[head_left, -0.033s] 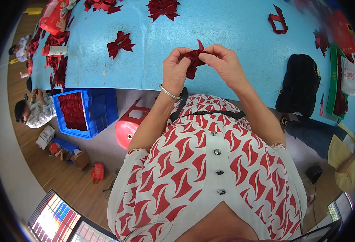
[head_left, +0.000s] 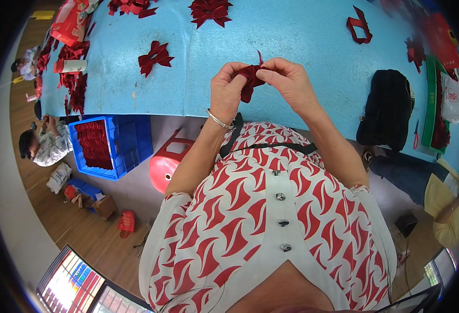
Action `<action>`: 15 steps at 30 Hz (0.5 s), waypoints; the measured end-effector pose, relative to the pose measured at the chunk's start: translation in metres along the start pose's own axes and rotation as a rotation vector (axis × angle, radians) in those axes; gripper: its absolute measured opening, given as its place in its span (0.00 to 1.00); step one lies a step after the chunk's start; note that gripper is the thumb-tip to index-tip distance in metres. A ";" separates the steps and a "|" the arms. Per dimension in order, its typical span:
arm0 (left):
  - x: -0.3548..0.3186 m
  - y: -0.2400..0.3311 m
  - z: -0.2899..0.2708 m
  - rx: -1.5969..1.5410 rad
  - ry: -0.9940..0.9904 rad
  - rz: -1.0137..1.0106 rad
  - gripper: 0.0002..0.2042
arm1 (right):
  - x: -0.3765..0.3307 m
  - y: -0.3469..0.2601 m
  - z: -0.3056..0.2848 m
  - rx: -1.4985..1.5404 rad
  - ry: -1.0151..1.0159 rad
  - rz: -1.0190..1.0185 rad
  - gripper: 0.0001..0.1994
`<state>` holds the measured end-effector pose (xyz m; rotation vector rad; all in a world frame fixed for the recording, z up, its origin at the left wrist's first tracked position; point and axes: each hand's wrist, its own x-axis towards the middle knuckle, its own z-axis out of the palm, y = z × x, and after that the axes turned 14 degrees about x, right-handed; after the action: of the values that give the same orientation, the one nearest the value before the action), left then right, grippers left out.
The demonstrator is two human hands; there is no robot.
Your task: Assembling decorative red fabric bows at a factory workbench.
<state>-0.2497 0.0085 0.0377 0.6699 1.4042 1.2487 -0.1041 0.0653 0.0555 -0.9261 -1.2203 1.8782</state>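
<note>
A dark red velvet ribbon bow [head_left: 247, 89] is pinched between both my hands, just above the near part of the blue table [head_left: 302, 47]. My left hand [head_left: 226, 87] grips its left side between thumb and fingers. With thumb and forefinger, my right hand [head_left: 291, 83] holds the bow's upper right part, where a thin ribbon end sticks up. My fingers hide part of the bow. To the left lies another dark red bow [head_left: 155, 58], and farther off is a pile of bows [head_left: 210, 11]. A loop of red ribbon [head_left: 364, 40] rests at the far right.
Below the table's left edge stands a blue crate [head_left: 113, 151] with stacked red bows [head_left: 93, 145]. A red stool [head_left: 162, 175] is beside it. On the right are a black bag [head_left: 386, 107], scissors [head_left: 416, 136] and a green tray [head_left: 431, 104]. Other people sit at both sides.
The ribbon end above my right fingers looks thinner and slightly turned. My hands keep nearly the same place and grip.
</note>
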 end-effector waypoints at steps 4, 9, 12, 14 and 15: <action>0.003 0.000 -0.002 0.021 -0.057 -0.007 0.05 | 0.000 0.002 -0.009 0.136 0.008 -0.034 0.07; 0.002 0.000 -0.005 -0.091 -0.119 -0.060 0.06 | -0.007 0.005 -0.007 0.252 0.063 -0.027 0.06; 0.005 -0.002 -0.005 -0.174 -0.100 -0.063 0.06 | -0.007 0.006 -0.006 0.257 0.022 -0.044 0.06; 0.006 -0.003 -0.008 -0.218 -0.088 -0.064 0.06 | -0.003 0.008 -0.007 0.274 -0.031 -0.061 0.06; 0.006 -0.002 -0.011 -0.186 -0.126 -0.060 0.06 | -0.001 0.009 -0.007 0.272 -0.033 -0.059 0.06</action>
<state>-0.2607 0.0101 0.0320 0.5635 1.1805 1.2504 -0.0988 0.0646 0.0453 -0.7067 -0.9689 1.9589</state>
